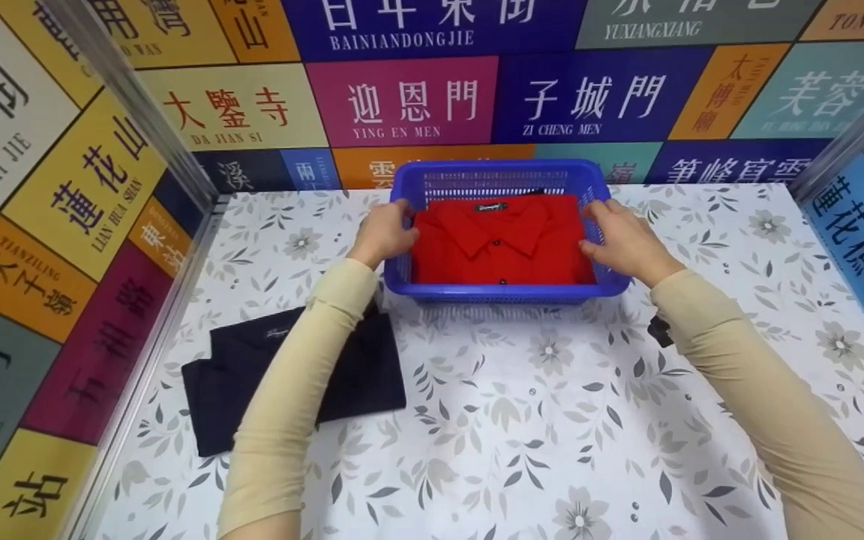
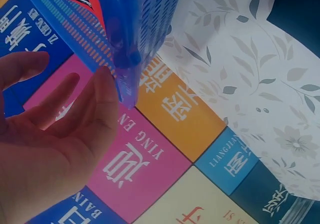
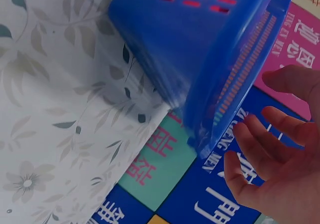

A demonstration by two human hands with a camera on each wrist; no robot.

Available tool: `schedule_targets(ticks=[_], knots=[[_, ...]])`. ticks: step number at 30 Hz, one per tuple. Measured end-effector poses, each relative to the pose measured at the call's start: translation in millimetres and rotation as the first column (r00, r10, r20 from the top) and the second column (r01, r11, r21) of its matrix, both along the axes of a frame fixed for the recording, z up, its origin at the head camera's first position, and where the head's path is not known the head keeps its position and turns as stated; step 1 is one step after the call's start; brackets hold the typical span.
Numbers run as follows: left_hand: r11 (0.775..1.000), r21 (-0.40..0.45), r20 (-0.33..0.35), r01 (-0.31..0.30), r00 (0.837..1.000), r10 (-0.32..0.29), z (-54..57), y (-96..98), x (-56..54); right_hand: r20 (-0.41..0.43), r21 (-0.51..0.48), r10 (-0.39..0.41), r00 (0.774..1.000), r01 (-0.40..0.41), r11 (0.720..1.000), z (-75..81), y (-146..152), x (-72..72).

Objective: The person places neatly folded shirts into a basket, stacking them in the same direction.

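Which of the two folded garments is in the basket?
The red collared shirt: it lies inside the blue basket, whereas the dark garment lies outside, on the flower-patterned table.

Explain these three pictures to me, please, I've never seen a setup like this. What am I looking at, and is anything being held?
There's no machine here: you see a person's bare left hand and right hand, in beige sleeves. The widest picture comes from a camera on the head, looking forward and down. The other two come from cameras on each wrist.

On a white surface printed with grey leaves and flowers stands a blue rectangular plastic basket with slotted walls. Inside lies a folded red collared shirt. A folded dark navy garment lies nearer the person, to the left.

The hands are at the basket's opposite ends, fingers loosely open; I can't see a grip on anything.
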State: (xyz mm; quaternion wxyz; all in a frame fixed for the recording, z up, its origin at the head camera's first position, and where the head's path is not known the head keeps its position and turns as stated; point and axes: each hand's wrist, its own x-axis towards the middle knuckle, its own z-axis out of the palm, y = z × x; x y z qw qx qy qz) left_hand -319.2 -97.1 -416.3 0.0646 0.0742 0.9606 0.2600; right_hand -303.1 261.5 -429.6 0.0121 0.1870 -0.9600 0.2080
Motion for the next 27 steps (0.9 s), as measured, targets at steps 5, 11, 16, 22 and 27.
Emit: schedule_targets(ticks=[5, 11, 16, 22, 27], knots=[[0.997, -0.016, -0.022, 0.081, 0.996, -0.081, 1.7, -1.4, 13.2, -0.044, 0.036, 0.036, 0.998, -0.035, 0.999, -3.7, -11, 8.6], [0.977, -0.045, -0.06, 0.208, 0.976, -0.21, -3.7, -4.2, 34.2, -0.051, 0.057, 0.06, 0.997, -0.057, 0.997, -6.5, -27, 23.4], [0.964, -0.032, -0.107, 0.263, 0.958, -0.265, -9.9, -12.4, 49.4, -0.096, 0.021, 0.104, 0.99, -0.102, 0.995, -7.5, -42, 32.8], [0.958, 0.015, -0.156, 0.285, 0.947, -0.279, -14.8, -31.1, 63.9, -0.177, -0.017, 0.165, 0.97, -0.171, 0.985, -10.6, -58, 43.4], [0.952, 0.052, -0.204, 0.301, 0.937, -0.285, -21.7, -53.3, 74.4, -0.204, -0.046, 0.201, 0.958, -0.214, 0.976, -14.3, -72, 51.0]])
